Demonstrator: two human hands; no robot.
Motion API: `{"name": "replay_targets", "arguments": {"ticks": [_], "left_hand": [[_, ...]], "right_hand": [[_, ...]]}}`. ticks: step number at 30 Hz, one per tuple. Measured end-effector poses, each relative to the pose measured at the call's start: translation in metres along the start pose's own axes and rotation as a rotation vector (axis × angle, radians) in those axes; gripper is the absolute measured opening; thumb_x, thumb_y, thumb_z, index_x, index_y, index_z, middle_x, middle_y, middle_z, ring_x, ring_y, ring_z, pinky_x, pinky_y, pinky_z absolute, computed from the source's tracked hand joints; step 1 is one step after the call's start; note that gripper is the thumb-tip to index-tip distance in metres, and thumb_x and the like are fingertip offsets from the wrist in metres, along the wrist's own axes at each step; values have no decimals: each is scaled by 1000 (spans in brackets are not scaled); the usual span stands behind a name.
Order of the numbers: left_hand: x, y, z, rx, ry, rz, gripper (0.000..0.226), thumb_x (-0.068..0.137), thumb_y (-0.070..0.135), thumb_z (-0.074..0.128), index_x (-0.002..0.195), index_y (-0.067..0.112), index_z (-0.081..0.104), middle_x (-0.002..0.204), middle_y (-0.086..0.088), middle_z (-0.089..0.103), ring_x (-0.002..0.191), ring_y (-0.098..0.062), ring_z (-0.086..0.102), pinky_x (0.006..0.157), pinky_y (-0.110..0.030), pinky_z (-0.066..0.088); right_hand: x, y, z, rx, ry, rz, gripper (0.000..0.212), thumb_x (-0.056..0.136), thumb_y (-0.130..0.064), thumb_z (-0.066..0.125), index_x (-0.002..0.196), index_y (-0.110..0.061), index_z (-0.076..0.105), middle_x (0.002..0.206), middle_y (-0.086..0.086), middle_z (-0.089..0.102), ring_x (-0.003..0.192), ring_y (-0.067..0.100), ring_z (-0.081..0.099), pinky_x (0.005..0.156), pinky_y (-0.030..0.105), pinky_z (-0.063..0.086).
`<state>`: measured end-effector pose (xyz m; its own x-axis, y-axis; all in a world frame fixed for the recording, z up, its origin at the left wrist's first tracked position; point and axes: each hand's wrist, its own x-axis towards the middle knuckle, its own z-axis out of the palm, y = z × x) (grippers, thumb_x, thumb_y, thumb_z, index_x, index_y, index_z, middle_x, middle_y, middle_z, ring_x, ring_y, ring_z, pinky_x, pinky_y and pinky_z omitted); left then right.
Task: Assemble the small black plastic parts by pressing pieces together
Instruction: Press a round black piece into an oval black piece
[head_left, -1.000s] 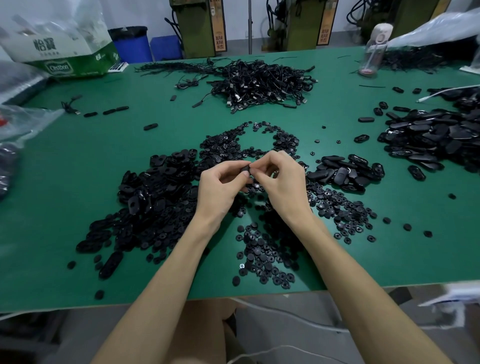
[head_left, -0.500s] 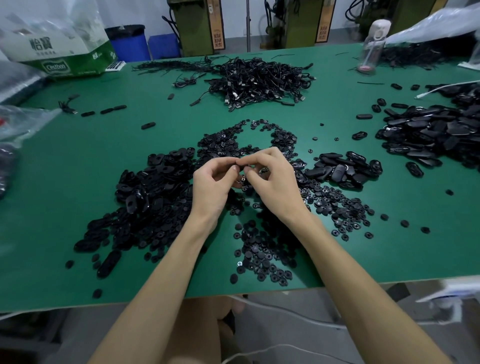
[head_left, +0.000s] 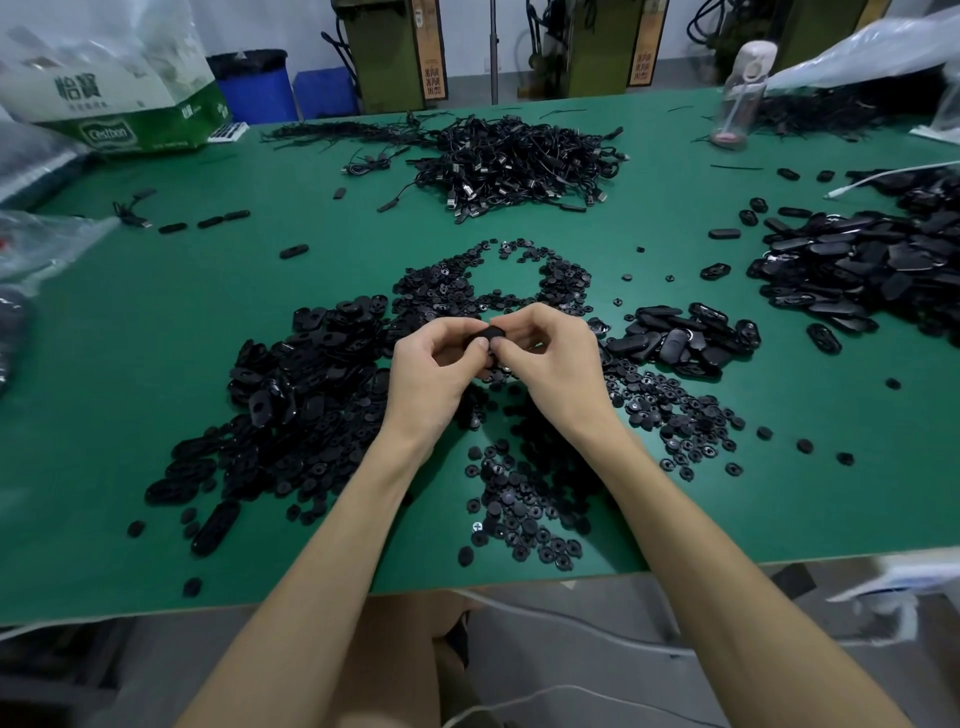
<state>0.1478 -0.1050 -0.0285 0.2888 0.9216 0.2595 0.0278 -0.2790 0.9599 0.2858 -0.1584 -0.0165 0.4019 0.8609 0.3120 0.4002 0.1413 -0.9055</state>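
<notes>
Black plastic part (head_left: 485, 333), left hand (head_left: 431, 364) and right hand (head_left: 556, 358) pinching it (held together), green table (head_left: 156, 338) beneath

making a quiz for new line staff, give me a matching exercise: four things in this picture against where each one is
Things
1. cable pile
2. clear bottle
3. blue bin
4. black part

Places
A. behind the green table, towards the left
B. pinched between the left hand and the right hand
C. far middle of the table
D. far right part of the table

Pairs: 1-C, 2-D, 3-A, 4-B
</notes>
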Motion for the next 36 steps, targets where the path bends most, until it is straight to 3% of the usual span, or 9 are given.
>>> {"name": "replay_targets", "arguments": {"ticks": [4, 9, 14, 22, 29, 31, 33, 36], "left_hand": [[-1, 1, 2, 62, 28, 17, 17, 92, -1, 67, 98, 13, 73, 93, -2, 76, 85, -16, 74, 77, -28, 62], [0, 1, 2, 71, 42, -1, 19, 90, -2, 66, 94, 15, 71, 92, -6, 75, 90, -28, 74, 82, -42, 64], [-1, 2, 0, -7, 27, -8, 13, 94, -2, 68, 103, 5, 74, 95, -10, 77, 85, -23, 76, 77, -31, 62], [-1, 3, -2, -20, -9, 12, 16, 94, 1, 71, 110, -1, 74, 94, -10, 79, 81, -21, 77, 76, -26, 60], [-2, 4, -1, -20, 14, 27, 15, 94, 5, 74, 109, 1, 75, 96, -7, 79, 88, -21, 77, 81, -32, 62], [-3, 7, 2, 79, 17, 88, 17, 97, 10, 71, 113, 6, 75, 104, -4, 77, 98, -18, 74, 90, -35, 60], [-4, 11, 5, 208, 60, 147, 19, 102, 14, 65, 119, 11, 73, 112, -1, 74, 104, -12, 70, 93, -29, 56], [-3, 21, 5, 348, 163, 190, 28, 103, -2, 50, 120, 10, 69, 114, -2, 67, 101, -7, 67, 94, -22, 54]], "right_hand": [[-3, -2, 3, -10, -23, -25, 12, 88, -5, 75, 99, -9, 76, 89, 0, 75, 82, 12, 70, 76, 22, 57], [-5, -3, 5, -28, -30, -58, 12, 88, -3, 75, 98, -10, 76, 87, -1, 74, 80, 11, 69, 74, 21, 57], [-4, -3, 3, -27, 1, -80, 19, 87, -4, 74, 98, -19, 74, 73, -6, 67, 65, 0, 60, 62, 12, 47], [-3, -4, 0, 16, -6, -87, 25, 83, 2, 70, 81, -22, 74, 87, 5, 70, 75, 20, 64, 67, 21, 50], [-4, -6, -1, 16, 11, -87, 25, 86, 3, 69, 85, -21, 75, 91, 7, 68, 80, 23, 67, 74, 33, 56], [-4, -7, -2, -32, 67, -116, 19, 88, 0, 69, 90, -18, 76, 90, 3, 66, 80, 14, 64, 74, 24, 52], [-2, -7, -6, -107, 188, -130, 17, 92, -2, 66, 93, -17, 74, 94, 0, 65, 80, 4, 60, 75, 16, 48], [5, -3, -15, -114, 427, -29, 18, 97, -3, 59, 103, -17, 69, 105, 0, 61, 86, -3, 56, 86, 16, 48]]}}
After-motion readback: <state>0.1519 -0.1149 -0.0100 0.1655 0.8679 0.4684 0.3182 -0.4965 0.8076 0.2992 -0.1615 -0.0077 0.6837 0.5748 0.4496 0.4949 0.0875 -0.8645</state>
